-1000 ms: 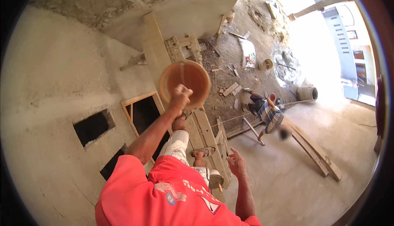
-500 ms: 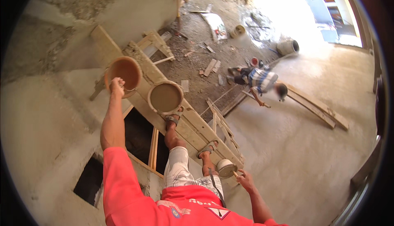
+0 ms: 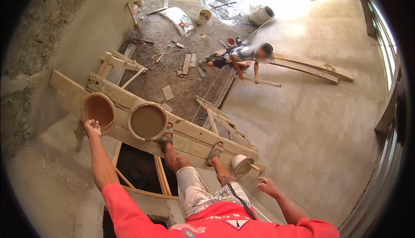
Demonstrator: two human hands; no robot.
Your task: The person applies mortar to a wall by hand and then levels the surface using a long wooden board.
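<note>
I stand in sandals on a plank scaffold (image 3: 69,86). My left hand (image 3: 92,127) is at the near rim of an orange bucket (image 3: 100,107), fingers loosely bent and apart. Right of that sits a bucket of grey mix (image 3: 148,118), by my left foot. Beyond my right foot is a smaller white bucket (image 3: 240,163) with a wooden handle (image 3: 255,167) sticking out. My right hand (image 3: 267,185) hangs below that handle, fingers apart and holding nothing.
A co-worker (image 3: 244,56) bends over a long board (image 3: 259,81). Beyond are dirt ground, a sack (image 3: 177,19), drum (image 3: 261,15) and pail (image 3: 203,16). Beneath me is a dark framed opening (image 3: 136,166). Loose planks (image 3: 315,67) lie on the concrete floor at right.
The orange bucket moved left with my left hand, revealing the grey-mix bucket; my fingers then loosened. My right hand reached the small bucket's handle, then drew away. The co-worker shifted.
</note>
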